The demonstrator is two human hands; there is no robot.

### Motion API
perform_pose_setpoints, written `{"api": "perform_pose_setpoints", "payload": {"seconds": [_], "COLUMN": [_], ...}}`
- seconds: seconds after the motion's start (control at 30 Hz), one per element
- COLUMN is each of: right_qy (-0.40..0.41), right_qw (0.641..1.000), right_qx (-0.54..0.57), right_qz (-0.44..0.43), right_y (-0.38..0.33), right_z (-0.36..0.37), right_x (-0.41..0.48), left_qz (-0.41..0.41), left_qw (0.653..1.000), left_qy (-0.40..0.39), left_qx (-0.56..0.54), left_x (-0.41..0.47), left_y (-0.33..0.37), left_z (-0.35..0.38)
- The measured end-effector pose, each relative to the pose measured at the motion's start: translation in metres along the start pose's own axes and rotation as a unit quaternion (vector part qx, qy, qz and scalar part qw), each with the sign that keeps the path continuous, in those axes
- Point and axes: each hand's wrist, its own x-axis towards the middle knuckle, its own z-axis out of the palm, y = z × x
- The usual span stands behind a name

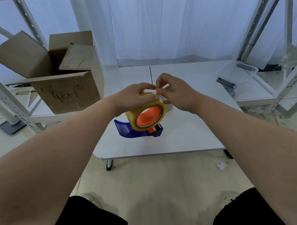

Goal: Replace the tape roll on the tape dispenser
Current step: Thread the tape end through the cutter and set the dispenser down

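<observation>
A yellowish tape roll (134, 120) sits on the orange hub (148, 116) of a blue tape dispenser (127, 131), which rests on the low white table (183, 136). My left hand (133, 97) grips the top of the roll from the left. My right hand (175, 93) pinches the loose tape end at the top right of the roll, thumb and forefinger closed on it. Behind the roll, partly hidden by my right hand, lies something pale; I cannot make out what it is.
An open cardboard box (63, 79) with handwriting stands at the back left of the table. A clear plastic tray (237, 72) lies on a shelf at the right, with a dark item (226, 84) beside it. White metal shelving frames both sides. A curtain hangs behind.
</observation>
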Motion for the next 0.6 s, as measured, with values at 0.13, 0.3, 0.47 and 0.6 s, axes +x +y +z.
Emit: {"api": "perform_pose_setpoints", "payload": {"seconds": [0.13,0.3,0.47,0.6], "right_qy": [0.002,-0.002,0.003,0.01], "right_qw": [0.999,0.999,1.0,1.0], "right_qx": [0.037,0.031,0.006,-0.014], "right_qz": [0.006,0.01,0.012,0.008], "right_y": [0.0024,0.0034,0.0003,-0.0006], "right_z": [-0.0031,-0.0042,-0.0037,-0.0017], "right_x": [0.0004,-0.0003,0.0,0.0014], "left_qz": [0.001,0.015,0.015,0.006], "left_qw": [1.0,1.0,1.0,1.0], "left_qy": [-0.016,-0.003,0.006,0.002], "left_qx": [0.011,0.014,0.01,0.016], "left_x": [0.0002,0.0017,0.0009,0.0018], "left_y": [-0.0011,-0.0015,0.0017,0.0029], "left_z": [0.0014,0.0029,0.0026,0.0069]}}
